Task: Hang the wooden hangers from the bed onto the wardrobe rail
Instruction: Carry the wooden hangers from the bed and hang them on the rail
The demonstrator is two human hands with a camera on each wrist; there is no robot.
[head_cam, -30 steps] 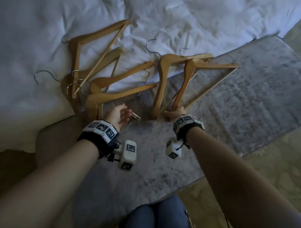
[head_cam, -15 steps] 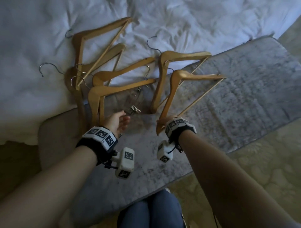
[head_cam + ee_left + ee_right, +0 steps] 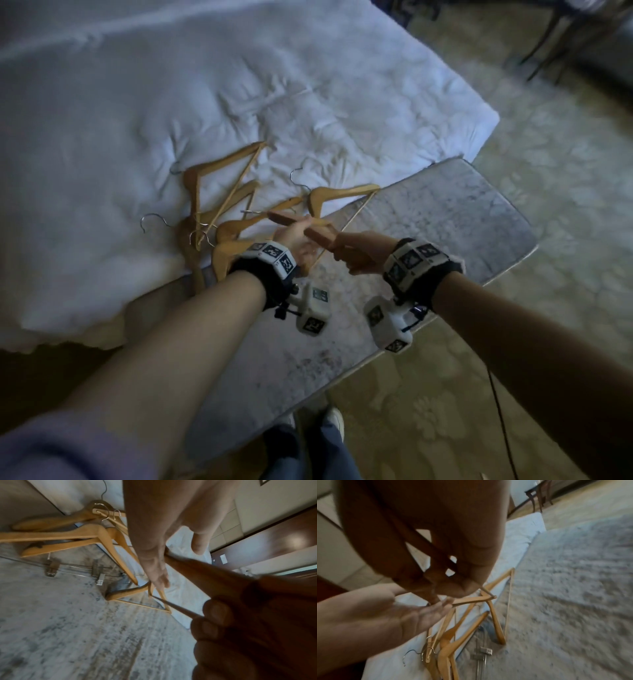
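Observation:
My right hand [image 3: 359,257] grips one arm of a wooden hanger [image 3: 284,218] and holds it raised above the grey bench. In the left wrist view its curled fingers [image 3: 216,612] wrap the held hanger [image 3: 197,569] and its thin bar. My left hand [image 3: 294,240] is beside it with fingers straight, palm against the hanger's other arm. Several more wooden hangers [image 3: 219,219] lie piled at the bed's edge, and one hanger [image 3: 342,193] lies half on the bench. No wardrobe rail is in view.
The white duvet [image 3: 171,102] covers the bed at the left. A grey upholstered bench [image 3: 445,222] stands along its foot, and a metal clip hanger [image 3: 99,578] lies on it. Patterned carpet [image 3: 513,377] spreads to the right, with chair legs [image 3: 548,41] at the far corner.
My right hand has lifted the hanger off the bench and brought it toward me. My left hand rose from the bench to meet it. The view has pulled back and up.

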